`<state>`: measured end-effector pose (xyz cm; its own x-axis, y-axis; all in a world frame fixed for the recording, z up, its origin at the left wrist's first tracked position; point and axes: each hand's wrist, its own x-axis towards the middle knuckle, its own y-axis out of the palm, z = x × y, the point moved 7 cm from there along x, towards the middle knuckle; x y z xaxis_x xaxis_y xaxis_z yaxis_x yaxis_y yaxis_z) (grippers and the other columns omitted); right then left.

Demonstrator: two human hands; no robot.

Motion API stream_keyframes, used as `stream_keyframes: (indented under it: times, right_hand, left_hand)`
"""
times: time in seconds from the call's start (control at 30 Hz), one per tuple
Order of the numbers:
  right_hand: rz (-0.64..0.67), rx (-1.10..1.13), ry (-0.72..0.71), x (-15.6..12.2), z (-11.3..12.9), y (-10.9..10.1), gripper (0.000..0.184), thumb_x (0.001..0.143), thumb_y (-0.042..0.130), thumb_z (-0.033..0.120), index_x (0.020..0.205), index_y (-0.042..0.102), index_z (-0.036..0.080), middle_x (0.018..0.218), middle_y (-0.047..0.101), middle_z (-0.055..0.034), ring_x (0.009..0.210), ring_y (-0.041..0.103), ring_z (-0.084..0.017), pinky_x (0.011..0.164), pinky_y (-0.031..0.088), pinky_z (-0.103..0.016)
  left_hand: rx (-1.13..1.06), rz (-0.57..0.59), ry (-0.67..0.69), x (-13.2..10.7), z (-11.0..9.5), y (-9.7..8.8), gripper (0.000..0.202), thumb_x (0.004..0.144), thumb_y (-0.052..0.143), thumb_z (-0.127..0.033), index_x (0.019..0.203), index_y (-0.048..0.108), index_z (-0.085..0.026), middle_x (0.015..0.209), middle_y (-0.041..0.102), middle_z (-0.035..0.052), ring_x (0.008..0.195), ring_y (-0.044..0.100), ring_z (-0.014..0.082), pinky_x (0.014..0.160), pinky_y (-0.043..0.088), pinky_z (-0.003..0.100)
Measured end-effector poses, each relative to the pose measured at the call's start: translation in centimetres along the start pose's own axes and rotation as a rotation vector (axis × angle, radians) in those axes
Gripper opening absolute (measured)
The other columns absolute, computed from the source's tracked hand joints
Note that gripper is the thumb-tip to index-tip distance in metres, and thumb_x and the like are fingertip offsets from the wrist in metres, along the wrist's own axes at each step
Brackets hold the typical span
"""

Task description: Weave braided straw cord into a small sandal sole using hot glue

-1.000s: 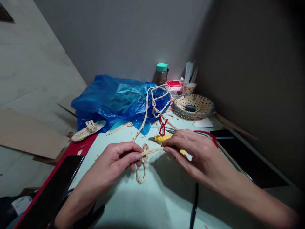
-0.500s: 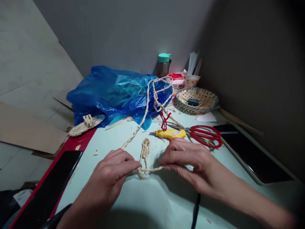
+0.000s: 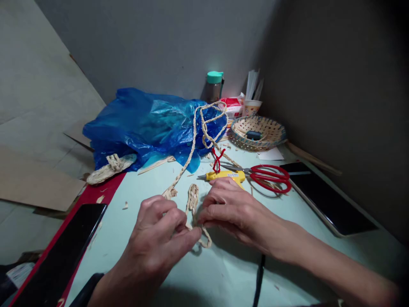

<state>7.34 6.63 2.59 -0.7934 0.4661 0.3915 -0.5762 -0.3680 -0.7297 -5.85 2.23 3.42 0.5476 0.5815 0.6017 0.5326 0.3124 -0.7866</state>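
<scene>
Head view: braided cord (image 3: pixel 193 198), pale straw colour, bumpy plait, narrow folded bundle standing out mid-surface (image 3: pixel 230 277) with a small loose loop on its near side. Long thin run of braid goes from just beyond the left hand (image 3: pixel 166 236) to tangled loops over the far blue bag (image 3: pixel 143 119). Left and right hand (image 3: pixel 233 213) almost meet, fingers pinched narrow on cord, exact grip hidden.

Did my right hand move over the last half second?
Yes, your right hand moved left, judged against the glue gun.
</scene>
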Motion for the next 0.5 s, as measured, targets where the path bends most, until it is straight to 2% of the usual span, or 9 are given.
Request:
stream_keyframes:
  times: [0.1, 0.17, 0.23, 0.33, 0.4, 0.5]
  right_hand:
    - [-0.057, 0.116, -0.01, -0.1, -0.1, -0.3, 0.012, 0.103, 0.056, 0.02, 0.098, 0.065, 0.014, 0.091, 0.061, -0.0044, 0.09, 0.051, -0.019, 0.086, 0.036, -0.035]
    - [-0.085, 0.153, -0.002, -0.2, -0.3, -0.5, 0.01, 0.103, 0.058, 0.019, 0.098, 0.064, 0.013, 0.089, 0.06, -0.0036, 0.088, 0.051, -0.018, 0.086, 0.036, -0.034]
    - [-0.11, 0.183, 0.014, -0.3, -0.4, -0.7, 0.008, 0.102, 0.059, 0.02, 0.098, 0.063, 0.014, 0.089, 0.059, -0.0024, 0.088, 0.05, -0.017, 0.086, 0.035, -0.033]
    - [-0.114, 0.226, 0.063, -0.5, -0.6, -0.6, 0.009, 0.102, 0.062, 0.024, 0.099, 0.06, 0.015, 0.09, 0.058, -0.0006, 0.088, 0.049, -0.016, 0.086, 0.035, -0.031]
    - [-0.116, 0.224, 0.076, -0.6, -0.5, -0.6, 0.009, 0.102, 0.062, 0.024, 0.1, 0.058, 0.016, 0.092, 0.058, -0.0002, 0.088, 0.049, -0.016, 0.087, 0.035, -0.031]
    - [-0.132, 0.192, 0.06, -0.7, -0.3, -0.5, 0.006, 0.102, 0.059, 0.021, 0.102, 0.055, 0.017, 0.093, 0.057, -0.0005, 0.088, 0.048, -0.017, 0.088, 0.035, -0.032]
  left_hand:
    - [-0.057, -0.001, -0.04, -0.3, 0.0, 0.0, 0.027, 0.092, 0.049, -0.006, 0.097, 0.071, -0.022, 0.068, 0.059, 0.0, 0.071, 0.048, 0.0181, 0.073, 0.034, 0.037]
    - [-0.088, 0.008, -0.057, -0.6, 0.0, 0.2, 0.032, 0.088, 0.047, -0.001, 0.101, 0.071, -0.02, 0.072, 0.065, 0.0017, 0.069, 0.05, 0.018, 0.067, 0.034, 0.036]
    - [-0.131, 0.024, -0.07, -0.8, 0.1, 0.6, 0.037, 0.084, 0.05, 0.002, 0.108, 0.069, -0.018, 0.081, 0.071, 0.0034, 0.069, 0.055, 0.0173, 0.066, 0.039, 0.033]
    - [-0.286, 0.029, -0.161, -1.1, 0.5, 1.0, 0.042, 0.085, 0.052, 0.003, 0.118, 0.068, -0.019, 0.097, 0.075, 0.0054, 0.08, 0.064, 0.0158, 0.071, 0.05, 0.027]
    - [-0.397, 0.025, -0.286, -1.3, 0.9, 1.4, 0.043, 0.088, 0.05, 0.0, 0.119, 0.068, -0.023, 0.105, 0.076, 0.0044, 0.09, 0.068, 0.0148, 0.079, 0.053, 0.024]
    - [-0.482, 0.015, -0.484, -1.7, 1.1, 1.9, 0.037, 0.088, 0.056, -0.007, 0.114, 0.074, -0.026, 0.108, 0.078, 0.0026, 0.094, 0.072, 0.0148, 0.084, 0.054, 0.021]
